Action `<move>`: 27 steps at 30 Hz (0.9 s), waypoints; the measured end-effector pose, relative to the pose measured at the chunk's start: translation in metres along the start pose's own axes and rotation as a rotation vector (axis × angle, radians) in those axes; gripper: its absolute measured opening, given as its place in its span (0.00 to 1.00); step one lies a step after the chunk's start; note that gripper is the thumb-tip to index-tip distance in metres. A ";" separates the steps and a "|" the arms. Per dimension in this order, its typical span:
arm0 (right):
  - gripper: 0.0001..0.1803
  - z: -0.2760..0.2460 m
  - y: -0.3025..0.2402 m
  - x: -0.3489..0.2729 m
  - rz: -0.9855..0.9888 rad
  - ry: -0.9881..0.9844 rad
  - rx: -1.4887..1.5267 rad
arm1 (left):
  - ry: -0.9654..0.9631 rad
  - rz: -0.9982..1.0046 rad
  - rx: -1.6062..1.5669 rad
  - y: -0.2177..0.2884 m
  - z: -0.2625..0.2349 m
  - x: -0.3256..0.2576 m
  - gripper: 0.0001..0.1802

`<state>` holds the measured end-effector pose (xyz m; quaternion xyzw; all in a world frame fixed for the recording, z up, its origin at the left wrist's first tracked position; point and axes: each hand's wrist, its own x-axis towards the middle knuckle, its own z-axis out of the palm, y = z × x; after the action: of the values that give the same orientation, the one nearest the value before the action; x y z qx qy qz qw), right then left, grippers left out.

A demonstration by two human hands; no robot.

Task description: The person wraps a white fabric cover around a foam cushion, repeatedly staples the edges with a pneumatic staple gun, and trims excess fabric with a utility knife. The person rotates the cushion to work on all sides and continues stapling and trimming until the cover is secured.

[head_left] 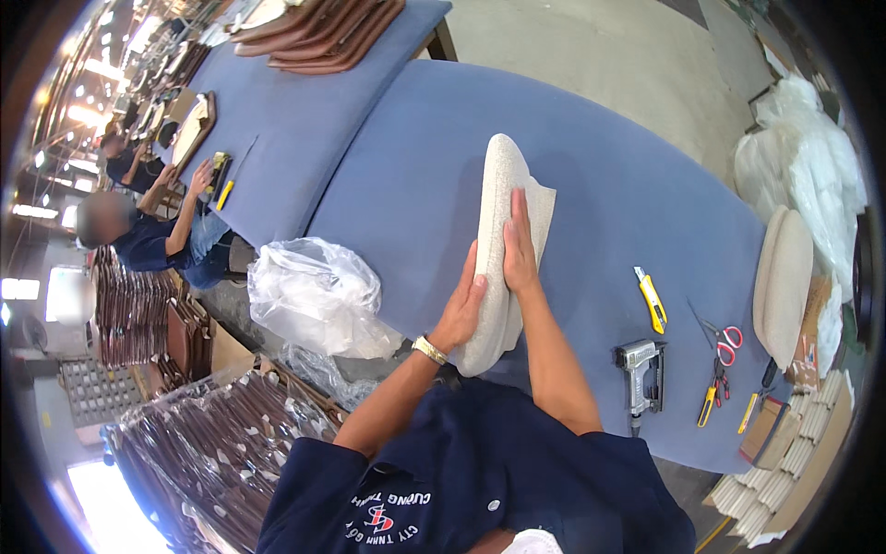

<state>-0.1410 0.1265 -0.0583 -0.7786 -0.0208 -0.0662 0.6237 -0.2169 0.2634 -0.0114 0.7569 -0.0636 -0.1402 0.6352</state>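
Observation:
A beige fabric-covered seat pad [494, 198] stands on its edge over the blue padded table, pressed between my two hands. My left hand [461, 309] lies along its left face near the lower end, fingers against the fabric. On the other side my right hand [520, 247] presses flat, fingers together and pointing away from me. Behind the right hand a thin, paler beige flap [544, 208] sticks out from the pad. The fingertips of the left hand are partly visible at the pad's edge.
Right of my hands lie a yellow utility knife [651, 300], a staple gun [639, 374], red-handled scissors [729, 346] and pliers [718, 383]. More beige pads [783, 286] stand at the right edge. A plastic bag [314, 295] sits left. A co-worker [152, 242] sits at the far left.

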 end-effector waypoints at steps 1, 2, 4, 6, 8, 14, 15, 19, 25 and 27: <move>0.34 0.007 0.010 -0.023 0.048 -0.001 -0.014 | 0.033 -0.004 0.020 -0.004 -0.008 -0.001 0.37; 0.34 0.014 0.023 -0.044 0.097 0.000 -0.026 | 0.064 -0.008 0.041 -0.009 -0.017 -0.002 0.37; 0.33 0.021 0.063 -0.090 0.108 0.090 -0.149 | 0.085 -0.065 0.027 -0.011 -0.025 -0.015 0.37; 0.32 0.021 0.083 -0.129 0.108 0.108 -0.167 | 0.110 -0.166 -0.063 -0.014 -0.021 -0.031 0.38; 0.32 0.010 0.092 -0.143 0.119 0.089 -0.179 | 0.159 -0.078 0.059 -0.027 -0.005 -0.076 0.41; 0.31 -0.010 0.061 -0.124 0.111 0.043 -0.281 | 0.305 -0.023 0.058 -0.022 -0.008 -0.097 0.47; 0.31 -0.019 0.033 -0.119 0.080 -0.013 -0.350 | 0.363 0.024 0.016 0.000 -0.022 -0.095 0.46; 0.33 -0.063 -0.132 -0.114 -0.270 -0.427 -0.376 | 0.480 0.156 -0.008 0.099 -0.101 -0.116 0.37; 0.48 -0.005 -0.203 -0.109 -0.666 -0.466 -0.186 | 0.657 0.094 -0.157 0.110 -0.147 -0.118 0.36; 0.51 0.010 -0.203 -0.100 -0.658 -0.414 -0.184 | 0.700 0.153 -0.223 0.107 -0.135 -0.121 0.38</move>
<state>-0.2623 0.1860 0.1229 -0.7799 -0.3881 -0.1058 0.4796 -0.2841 0.4047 0.1304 0.6781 0.1170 0.1688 0.7057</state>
